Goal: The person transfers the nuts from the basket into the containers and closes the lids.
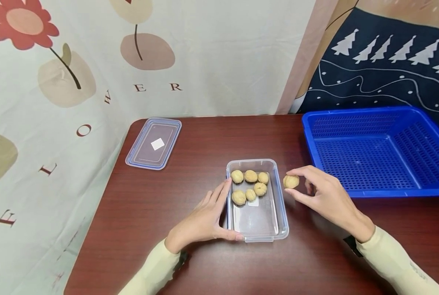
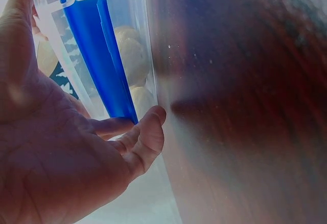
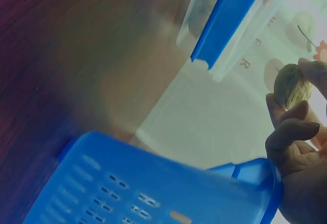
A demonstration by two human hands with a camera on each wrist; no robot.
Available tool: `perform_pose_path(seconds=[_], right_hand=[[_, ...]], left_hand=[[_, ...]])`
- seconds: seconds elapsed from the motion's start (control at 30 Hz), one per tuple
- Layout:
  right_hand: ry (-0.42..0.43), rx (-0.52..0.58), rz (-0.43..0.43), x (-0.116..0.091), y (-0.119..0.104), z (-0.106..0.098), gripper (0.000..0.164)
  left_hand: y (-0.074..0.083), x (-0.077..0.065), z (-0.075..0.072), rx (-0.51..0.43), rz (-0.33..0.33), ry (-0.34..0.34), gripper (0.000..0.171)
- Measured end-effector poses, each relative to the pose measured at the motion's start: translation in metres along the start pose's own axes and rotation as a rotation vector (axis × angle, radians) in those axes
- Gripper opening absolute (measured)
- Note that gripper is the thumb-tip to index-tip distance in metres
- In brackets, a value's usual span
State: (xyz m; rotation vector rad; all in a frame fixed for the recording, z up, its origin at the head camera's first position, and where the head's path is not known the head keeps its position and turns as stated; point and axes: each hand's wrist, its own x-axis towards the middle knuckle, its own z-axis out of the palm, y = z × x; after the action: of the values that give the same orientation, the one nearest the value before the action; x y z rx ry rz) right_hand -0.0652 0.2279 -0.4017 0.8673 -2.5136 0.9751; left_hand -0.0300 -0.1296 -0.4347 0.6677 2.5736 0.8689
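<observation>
My right hand [image 1: 324, 194] pinches a walnut [image 1: 291, 181] between thumb and fingertips, just outside the right wall of a clear plastic food container [image 1: 283, 219]. The same walnut [image 3: 292, 87] shows between the fingertips in the right wrist view. Against the container's left side rests my left hand [image 1: 204, 219], its fingers extended along the wall and its thumb at the front left corner. In the left wrist view its fingertips touch a blue locking clip [image 2: 99, 55]. Inside the container, several walnuts [image 1: 250, 176] lie mostly toward the back, over a white label.
A blue perforated plastic basket [image 1: 352, 193] stands at the right of the dark red table [image 1: 138, 217]. The container's blue-edged lid [image 1: 153, 143] lies flat at the back left. Printed cloths [image 1: 219, 61] hang behind and left of the table.
</observation>
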Motion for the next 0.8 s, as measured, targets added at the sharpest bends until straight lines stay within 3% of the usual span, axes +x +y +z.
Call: perform_pose_path(seconds=[0.57,0.8], right_hand=[[-0.128,0.022,-0.073,-0.001,-0.009,0.03,0.044],[-0.217,-0.061,-0.023,0.004,-0.011,0.041,0.043]], left_hand=[[0.001,0.001,0.002,-0.002,-0.004,-0.007,0.15],[0.002,0.001,-0.001,-0.004,-0.009,-0.002,0.15]])
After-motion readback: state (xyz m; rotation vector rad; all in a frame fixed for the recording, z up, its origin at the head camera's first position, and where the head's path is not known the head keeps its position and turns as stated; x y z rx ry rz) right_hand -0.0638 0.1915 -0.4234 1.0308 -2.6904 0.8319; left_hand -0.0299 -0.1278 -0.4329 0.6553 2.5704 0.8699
